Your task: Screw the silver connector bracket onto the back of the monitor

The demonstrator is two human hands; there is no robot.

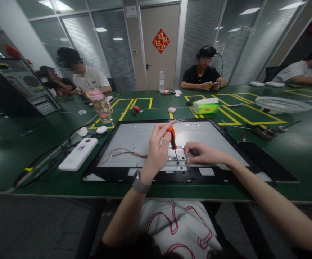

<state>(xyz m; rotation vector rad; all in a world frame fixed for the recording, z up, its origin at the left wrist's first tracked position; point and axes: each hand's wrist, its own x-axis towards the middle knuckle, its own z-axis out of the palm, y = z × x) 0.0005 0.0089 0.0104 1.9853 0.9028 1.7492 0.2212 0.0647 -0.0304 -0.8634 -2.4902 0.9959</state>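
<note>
A flat screen panel (129,136) with a black frame lies back side up on the green table before me. My left hand (157,147), with a watch on its wrist, is closed around the orange and black handle of a screwdriver (173,138). The screwdriver stands nearly upright, its tip down at a small metal bracket with a circuit board (173,158) near the panel's front edge. My right hand (199,153) rests at the bracket's right end, fingertips bent together there; whether they pinch something small is hidden. Thin coloured wires (126,151) run left from the board.
A white power bank (78,154) and black cables lie to the left, near a pink-lidded bottle (100,106) and a computer case (18,86). Beyond the panel stands a green tissue pack (205,107). A black flat slab (269,162) lies at right. Several people sit across the table.
</note>
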